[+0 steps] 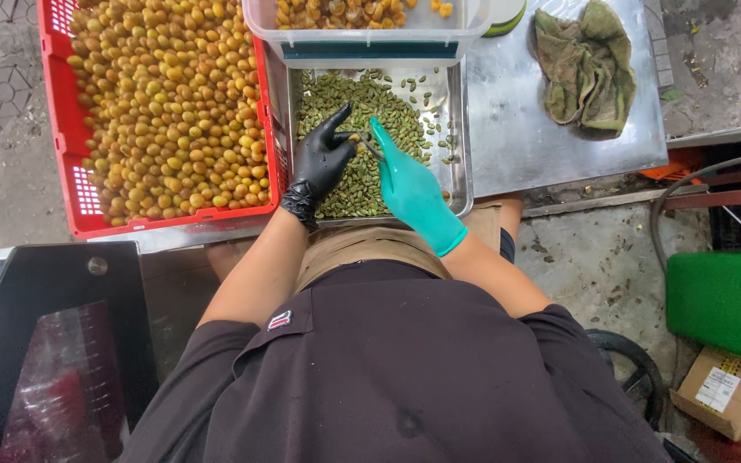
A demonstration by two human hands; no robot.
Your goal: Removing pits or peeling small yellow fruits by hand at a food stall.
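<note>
Pinching one small fruit together, the left hand and right hand meet over the steel tray. Red crate touches its left edge; bare tabletop lies right

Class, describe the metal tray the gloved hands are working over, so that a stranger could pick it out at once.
Start at the big red crate of yellow-orange fruit; the steel tray sits against its right side, below a clear plastic tub. It alone holds green pieces, with the black-gloved left hand and teal-gloved right hand meeting over it.

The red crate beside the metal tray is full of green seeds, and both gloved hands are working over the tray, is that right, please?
Not quite: the head view shows the red crate full of yellow-orange fruit. The green seeds lie in the metal tray, where the left hand and right hand work.
</note>
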